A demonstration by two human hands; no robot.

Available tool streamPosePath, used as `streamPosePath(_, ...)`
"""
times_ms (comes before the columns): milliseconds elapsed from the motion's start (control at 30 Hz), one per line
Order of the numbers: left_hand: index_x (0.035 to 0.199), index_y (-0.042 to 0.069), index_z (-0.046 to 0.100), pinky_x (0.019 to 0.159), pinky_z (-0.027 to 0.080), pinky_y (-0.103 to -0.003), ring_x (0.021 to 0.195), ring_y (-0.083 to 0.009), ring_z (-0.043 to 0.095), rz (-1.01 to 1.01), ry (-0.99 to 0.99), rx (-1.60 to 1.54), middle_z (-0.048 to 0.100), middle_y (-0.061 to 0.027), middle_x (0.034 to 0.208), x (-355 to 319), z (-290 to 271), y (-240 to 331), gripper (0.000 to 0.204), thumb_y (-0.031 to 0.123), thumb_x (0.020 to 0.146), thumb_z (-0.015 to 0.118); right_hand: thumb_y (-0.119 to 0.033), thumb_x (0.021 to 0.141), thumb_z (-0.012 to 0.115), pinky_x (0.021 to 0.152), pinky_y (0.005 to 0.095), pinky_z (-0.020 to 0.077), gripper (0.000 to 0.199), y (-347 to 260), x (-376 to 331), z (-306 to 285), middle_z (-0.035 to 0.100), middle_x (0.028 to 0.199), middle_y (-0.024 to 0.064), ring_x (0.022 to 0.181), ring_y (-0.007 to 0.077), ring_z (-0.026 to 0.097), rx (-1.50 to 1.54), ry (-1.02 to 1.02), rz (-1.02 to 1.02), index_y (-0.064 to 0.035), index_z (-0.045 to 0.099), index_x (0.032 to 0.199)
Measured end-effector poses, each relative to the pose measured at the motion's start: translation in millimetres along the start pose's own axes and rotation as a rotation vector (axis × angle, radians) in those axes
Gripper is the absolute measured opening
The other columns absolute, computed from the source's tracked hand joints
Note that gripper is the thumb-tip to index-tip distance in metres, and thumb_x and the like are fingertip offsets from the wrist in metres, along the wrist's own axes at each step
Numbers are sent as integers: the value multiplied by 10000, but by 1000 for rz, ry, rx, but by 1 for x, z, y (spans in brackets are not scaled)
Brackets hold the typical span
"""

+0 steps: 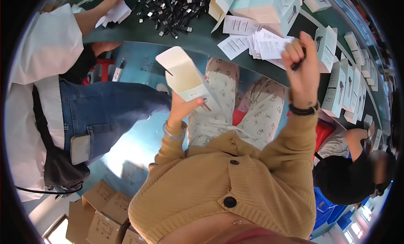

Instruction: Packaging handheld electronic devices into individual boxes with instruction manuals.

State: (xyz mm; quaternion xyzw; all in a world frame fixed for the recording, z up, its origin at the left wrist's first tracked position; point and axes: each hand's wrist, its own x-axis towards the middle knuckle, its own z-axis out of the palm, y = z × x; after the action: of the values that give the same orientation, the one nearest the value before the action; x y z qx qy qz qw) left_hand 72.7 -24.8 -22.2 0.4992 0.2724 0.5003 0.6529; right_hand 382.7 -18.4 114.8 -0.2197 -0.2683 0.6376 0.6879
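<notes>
My left hand (181,108) is wrapped round the lower part of a white cardboard box (204,92). The box tilts above my lap, its top flap raised and its cream inside showing. Over the table edge my right hand (306,69) is closed, and a short black cable (298,64) shows between its fingers. Just left of that hand lies a fanned stack of printed leaflets (269,45). A heap of black cables with metal plugs (174,10) is spread on the dark table (198,42), beyond the box.
White boxes (326,46) stand along the table's right side, and larger cartons (256,6) at the back. A co-worker's hand (110,1) holds papers (115,13) at far left. Another person (349,176) sits at right. Brown cartons (105,214) are on the floor.
</notes>
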Motion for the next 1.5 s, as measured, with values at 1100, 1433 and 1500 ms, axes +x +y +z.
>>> streamPosePath(1100,1354,32,362,979,389,-348,1165,-218,496,-165,-407,332,524,-110,1248,35,106,61,980,271,555,877,-58,828,707,458,168,347,140,-68,-57,86,643,775,41,503,42,471,-832,98,-606,-8,633,936)
streamPosePath(1433,1368,13,343,1002,365,-356,1186,-237,473,-254,-507,167,496,-125,1273,36,137,64,1002,261,557,877,-72,777,754,548,150,384,218,-46,-67,53,620,830,-5,635,8,484,-1170,26,-199,-11,658,964)
streamPosePath(1500,1367,14,344,1003,364,-353,1190,-234,470,-251,-493,191,497,-125,1271,37,138,61,993,252,562,874,-99,739,783,511,143,307,344,-47,-70,50,559,856,-29,593,5,396,-1318,133,-247,-61,638,1048)
